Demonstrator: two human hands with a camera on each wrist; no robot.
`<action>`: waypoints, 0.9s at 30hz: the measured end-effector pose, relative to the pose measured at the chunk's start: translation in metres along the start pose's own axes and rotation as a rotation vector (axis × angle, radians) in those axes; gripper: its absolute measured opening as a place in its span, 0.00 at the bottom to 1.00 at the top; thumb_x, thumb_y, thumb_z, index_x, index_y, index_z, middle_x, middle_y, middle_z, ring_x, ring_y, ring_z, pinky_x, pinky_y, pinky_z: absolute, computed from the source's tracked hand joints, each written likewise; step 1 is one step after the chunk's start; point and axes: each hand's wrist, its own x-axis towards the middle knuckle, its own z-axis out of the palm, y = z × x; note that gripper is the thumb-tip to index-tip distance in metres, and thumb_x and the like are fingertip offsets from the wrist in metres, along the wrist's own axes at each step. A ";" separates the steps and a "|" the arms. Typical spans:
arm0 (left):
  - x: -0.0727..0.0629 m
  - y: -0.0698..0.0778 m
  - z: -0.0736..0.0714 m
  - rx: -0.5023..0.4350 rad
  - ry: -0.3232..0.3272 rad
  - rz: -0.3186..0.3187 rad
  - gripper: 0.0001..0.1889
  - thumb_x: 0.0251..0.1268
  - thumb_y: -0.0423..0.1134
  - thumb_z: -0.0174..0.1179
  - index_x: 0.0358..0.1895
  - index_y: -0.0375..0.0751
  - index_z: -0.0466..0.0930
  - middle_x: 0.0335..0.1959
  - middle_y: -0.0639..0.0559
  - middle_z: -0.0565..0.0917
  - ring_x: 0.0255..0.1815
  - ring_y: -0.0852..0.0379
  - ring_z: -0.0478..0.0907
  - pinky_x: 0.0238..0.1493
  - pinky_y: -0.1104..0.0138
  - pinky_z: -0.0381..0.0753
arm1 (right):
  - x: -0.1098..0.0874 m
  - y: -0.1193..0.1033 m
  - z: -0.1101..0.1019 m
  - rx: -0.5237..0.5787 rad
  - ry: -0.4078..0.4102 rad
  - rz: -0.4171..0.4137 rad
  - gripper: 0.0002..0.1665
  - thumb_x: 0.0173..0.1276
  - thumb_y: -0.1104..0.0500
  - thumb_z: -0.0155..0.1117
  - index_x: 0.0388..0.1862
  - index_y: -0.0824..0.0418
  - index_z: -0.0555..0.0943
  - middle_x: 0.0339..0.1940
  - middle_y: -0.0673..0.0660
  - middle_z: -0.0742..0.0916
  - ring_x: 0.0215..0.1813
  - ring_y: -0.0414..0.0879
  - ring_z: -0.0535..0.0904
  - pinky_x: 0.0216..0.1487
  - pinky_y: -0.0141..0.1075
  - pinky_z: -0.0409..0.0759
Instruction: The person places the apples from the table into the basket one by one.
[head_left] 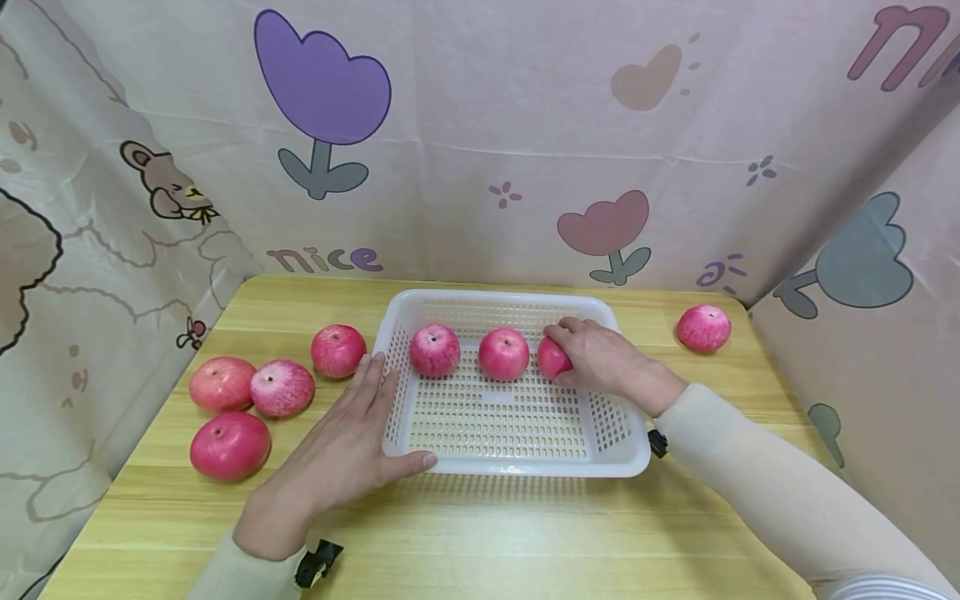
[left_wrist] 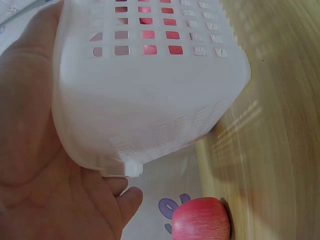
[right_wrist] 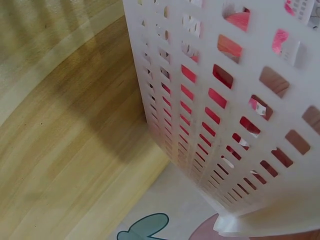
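A white perforated plastic basket [head_left: 498,468] stands on the wooden table with two red apples [head_left: 434,350] in its left and middle parts. Inside its right end, my right hand [head_left: 600,357] grips a third apple [head_left: 553,358], with fingers over the top and the palm side hiding part of it. My left hand [head_left: 341,446] rests against the basket's left front corner, fingers straight along the left side and thumb on the front rim. From the left wrist, the palm [left_wrist: 55,195] lies beside the basket wall [left_wrist: 145,85]. Through the holes of the right wall [right_wrist: 200,115], red shows in the right wrist view.
Left of the basket lie several apples [head_left: 230,447] on the table; the closest [head_left: 339,350] is just beyond my left fingertips. One more apple [head_left: 703,328] sits at the back right corner. A printed curtain [head_left: 450,167] hangs behind and along both sides of the table [head_left: 495,542].
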 end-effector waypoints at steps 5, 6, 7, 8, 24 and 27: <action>0.000 0.000 0.000 0.000 0.001 -0.001 0.72 0.52 0.89 0.53 0.85 0.34 0.48 0.89 0.38 0.38 0.89 0.36 0.36 0.83 0.40 0.54 | 0.000 0.000 0.001 -0.013 0.002 -0.008 0.47 0.60 0.52 0.83 0.76 0.62 0.74 0.66 0.70 0.81 0.62 0.64 0.82 0.66 0.55 0.82; 0.000 0.000 0.000 0.001 0.001 -0.002 0.72 0.52 0.89 0.52 0.85 0.34 0.48 0.89 0.38 0.38 0.89 0.36 0.36 0.83 0.40 0.54 | 0.000 0.000 0.001 -0.016 0.006 -0.010 0.47 0.60 0.52 0.83 0.75 0.62 0.74 0.65 0.69 0.82 0.61 0.64 0.82 0.65 0.55 0.83; 0.000 0.000 0.000 0.001 0.001 -0.002 0.72 0.52 0.89 0.52 0.85 0.34 0.48 0.89 0.38 0.38 0.89 0.36 0.36 0.83 0.40 0.54 | 0.000 0.000 0.001 -0.017 0.008 -0.012 0.46 0.60 0.52 0.83 0.75 0.62 0.75 0.64 0.69 0.82 0.60 0.63 0.82 0.64 0.54 0.83; 0.000 0.000 0.000 0.001 0.001 -0.002 0.72 0.52 0.89 0.52 0.85 0.34 0.48 0.89 0.38 0.38 0.89 0.36 0.36 0.83 0.40 0.54 | 0.000 0.000 0.001 -0.018 0.010 -0.012 0.46 0.60 0.52 0.83 0.75 0.62 0.75 0.63 0.69 0.82 0.59 0.63 0.82 0.64 0.54 0.84; 0.000 0.000 0.000 -0.008 -0.001 -0.005 0.72 0.51 0.89 0.52 0.86 0.34 0.48 0.89 0.38 0.37 0.89 0.36 0.36 0.83 0.39 0.54 | 0.000 -0.001 0.002 -0.016 0.026 -0.004 0.45 0.59 0.51 0.84 0.73 0.62 0.76 0.60 0.68 0.83 0.55 0.60 0.83 0.62 0.52 0.85; 0.000 0.000 0.000 -0.005 0.004 0.000 0.72 0.52 0.89 0.52 0.85 0.34 0.48 0.89 0.37 0.38 0.89 0.36 0.37 0.83 0.39 0.54 | 0.000 -0.001 0.002 -0.015 0.034 -0.008 0.45 0.59 0.50 0.84 0.72 0.62 0.76 0.59 0.68 0.83 0.54 0.60 0.83 0.61 0.51 0.85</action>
